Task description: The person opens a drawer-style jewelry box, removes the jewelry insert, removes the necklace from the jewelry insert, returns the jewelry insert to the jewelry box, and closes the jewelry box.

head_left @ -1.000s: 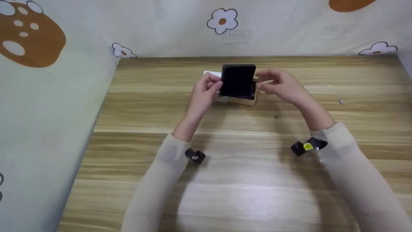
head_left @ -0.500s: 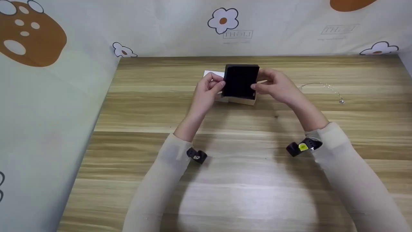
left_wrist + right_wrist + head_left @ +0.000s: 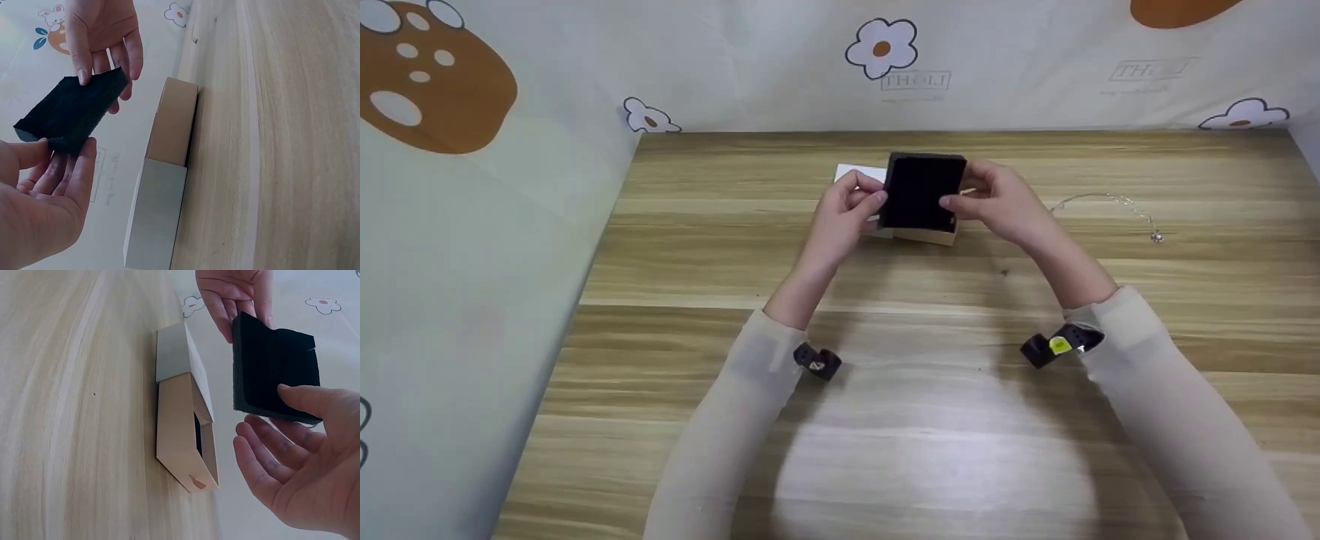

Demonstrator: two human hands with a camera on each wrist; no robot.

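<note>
Both hands hold up a square black foam pad (image 3: 922, 191), tilted, above a small drawer box. The left hand (image 3: 840, 217) pinches one edge between thumb and fingers. At the opposite edge, the right hand (image 3: 1005, 202) has its thumb on the pad's face and its fingers behind. A small slit shows near one edge of the pad in the right wrist view. Below the pad lies the box: a tan inner drawer (image 3: 180, 427) slid partly out of a white sleeve (image 3: 154, 214). Something dark shows inside the drawer, which carries a small reddish tab (image 3: 197, 482) at its end.
A thin silver necklace chain (image 3: 1102, 196) with a sparkling pendant (image 3: 1156, 237) lies on the wooden table (image 3: 922, 337), right of the right hand. A pale patterned backdrop (image 3: 765, 67) rises behind the table and along its left side.
The right hand has moved left and taken hold of the pad's right edge. The pad has shifted slightly right, staying above the box. The left hand keeps its pinch.
</note>
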